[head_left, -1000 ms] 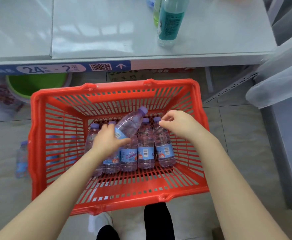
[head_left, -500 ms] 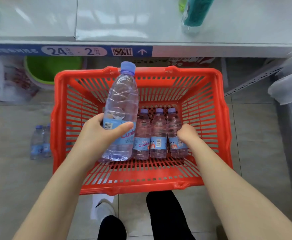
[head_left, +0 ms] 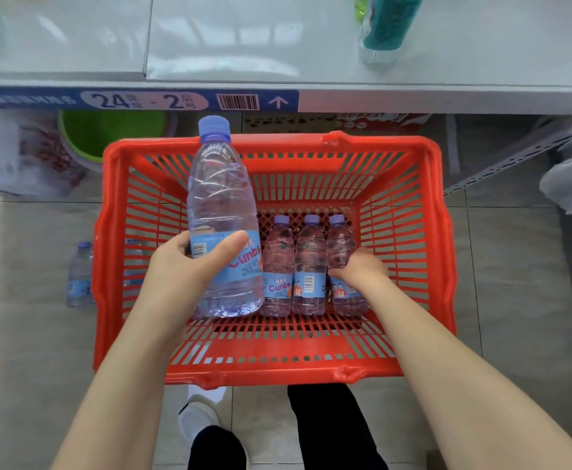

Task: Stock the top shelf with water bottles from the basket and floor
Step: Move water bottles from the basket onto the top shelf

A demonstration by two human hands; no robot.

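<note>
Water bottle (head_left: 221, 205) has risen above the red basket (head_left: 111, 198), clasped upright in the left grip (head_left: 182, 269); right grip (head_left: 359, 269) now closes round the rightmost bottle (head_left: 338, 239), so shelving likely comes next.

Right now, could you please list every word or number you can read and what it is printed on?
"24 - 2": blue strip on the shelf edge, beside a barcode and arrow.
"Cunbs": held bottle in the left hand.
"Cunbs": leftmost bottle in the red basket.
Unreadable: the strip's white text, small label characters, the rightmost bottle label at the right hand.
</note>
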